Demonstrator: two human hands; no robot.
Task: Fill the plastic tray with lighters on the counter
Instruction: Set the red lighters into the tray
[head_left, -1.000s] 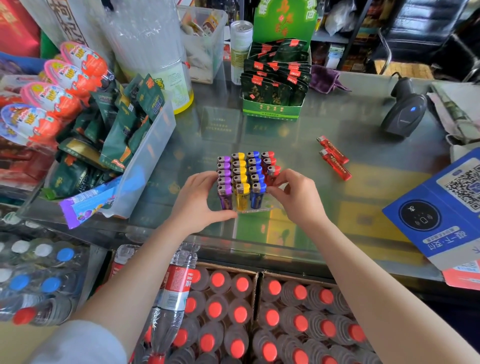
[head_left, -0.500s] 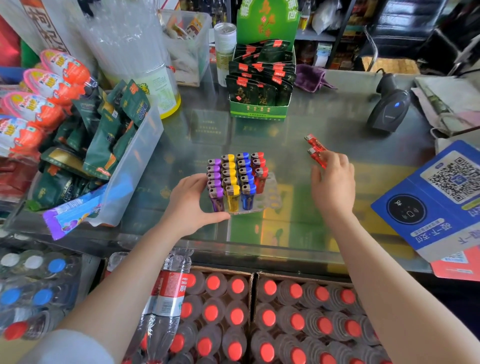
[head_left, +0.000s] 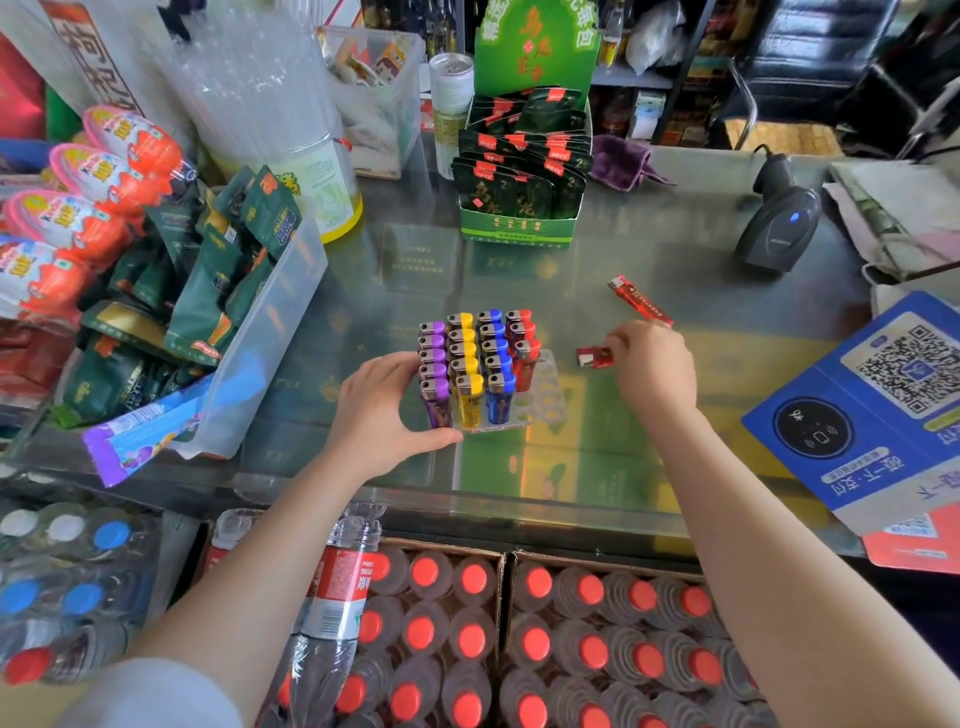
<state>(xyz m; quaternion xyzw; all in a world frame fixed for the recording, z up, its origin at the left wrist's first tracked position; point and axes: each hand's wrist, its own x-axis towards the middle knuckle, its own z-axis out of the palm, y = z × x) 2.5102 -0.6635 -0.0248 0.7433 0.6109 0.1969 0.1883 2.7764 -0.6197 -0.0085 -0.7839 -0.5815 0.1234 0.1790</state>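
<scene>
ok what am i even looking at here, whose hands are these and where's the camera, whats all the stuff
There is no machine here. A person wears one camera on the head, looking down at their own two bare hands over a shop's glass counter.

The left hand steadies a clear plastic tray in which lighters stand upright in rows: purple, yellow, blue and red. The near slots of the red row are still empty.

The right hand holds a red lighter just right of the tray. Another red lighter lies loose on the glass behind it.

Around them are a green box of snack packets, a black barcode scanner and a blue payment sign. Crates of bottles sit below the counter.
</scene>
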